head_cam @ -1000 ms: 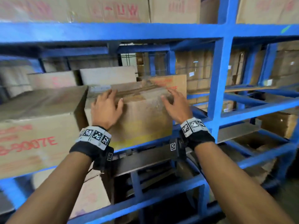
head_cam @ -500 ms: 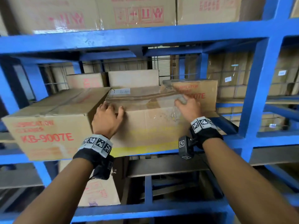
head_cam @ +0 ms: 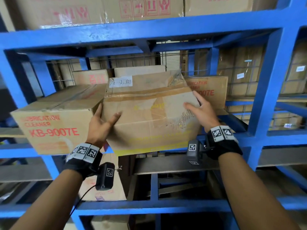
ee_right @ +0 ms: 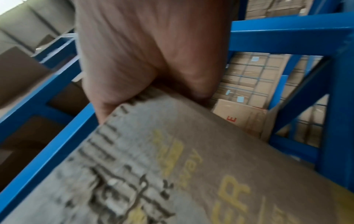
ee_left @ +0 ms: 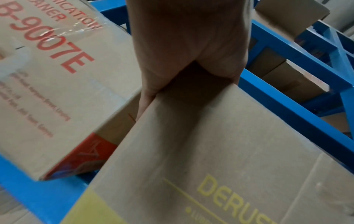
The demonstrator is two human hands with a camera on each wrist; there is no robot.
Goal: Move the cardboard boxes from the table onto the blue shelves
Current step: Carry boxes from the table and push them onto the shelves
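I see both hands, left hand and right hand, clasping the tilted cardboard box (front scuffed) on the blue shelf.

Both arms reach fwd & up; L hand and R hand clamp opposite corners, thumbs in front.

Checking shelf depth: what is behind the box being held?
Behind the held box, two more cardboard boxes stand against the wire mesh. Their lower parts are hidden by it.
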